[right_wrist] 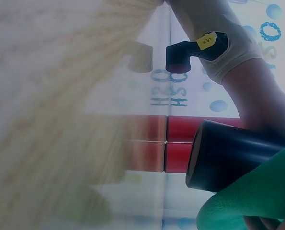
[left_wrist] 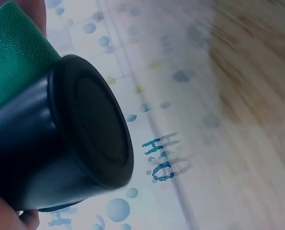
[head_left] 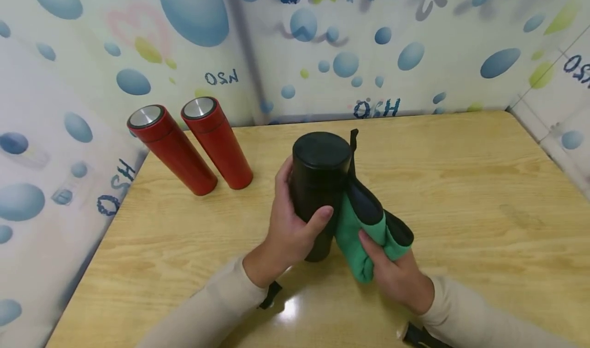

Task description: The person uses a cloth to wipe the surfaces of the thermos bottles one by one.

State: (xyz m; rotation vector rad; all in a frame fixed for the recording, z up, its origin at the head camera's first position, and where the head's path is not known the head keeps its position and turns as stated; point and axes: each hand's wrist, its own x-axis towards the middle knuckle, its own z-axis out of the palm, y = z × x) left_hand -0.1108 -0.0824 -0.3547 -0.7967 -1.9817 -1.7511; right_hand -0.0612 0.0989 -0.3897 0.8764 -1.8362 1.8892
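Note:
A black cylindrical flask [head_left: 320, 184] is gripped by my left hand [head_left: 292, 227], its thumb across the near side and the fingers behind. It stands nearly upright above the table, and its round base [left_wrist: 96, 127] shows in the left wrist view. My right hand [head_left: 398, 273] holds a folded green cloth [head_left: 357, 245] with a dark side and a black strap at its top. The cloth lies against the flask's right side. In the right wrist view the green cloth [right_wrist: 252, 191] covers part of the flask [right_wrist: 233, 155].
Two red flasks with silver-topped lids, a left one [head_left: 177, 153] and a right one [head_left: 221, 145], stand at the table's back left. The light wood table [head_left: 484, 199] meets a patterned wall covering [head_left: 272, 66] behind. Both wrists wear black straps.

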